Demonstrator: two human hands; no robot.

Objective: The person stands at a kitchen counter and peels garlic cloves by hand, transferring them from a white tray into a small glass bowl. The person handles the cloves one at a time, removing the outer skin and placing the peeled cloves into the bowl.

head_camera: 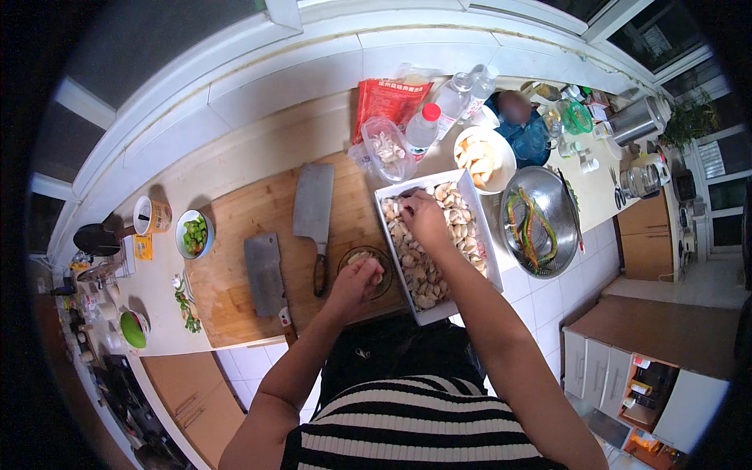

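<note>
A white cardboard box (420, 315) full of unpeeled garlic cloves (427, 276) stands at the right end of the wooden cutting board (229, 217). My right hand (424, 212) reaches into its far left part, fingertips bent down among the cloves. Whether they pinch a clove is hard to see. My left hand (359, 281) hovers at a small glass bowl (345, 258) on the board, its fingers curled. Pale pieces, seemingly garlic, lie in that bowl; what the curled fingers contain is hidden. Left of it rest two cleavers, one dark-handled (314, 202) and one wooden-handled (264, 276).
Behind the box are a clear plastic container (389, 150), plastic bottles (423, 130) and a red packet (392, 103). To the right stand a white bowl (505, 155) of pale pieces and a metal colander (543, 188) with long peppers. A bowl of chopped green pepper (194, 235) sits left.
</note>
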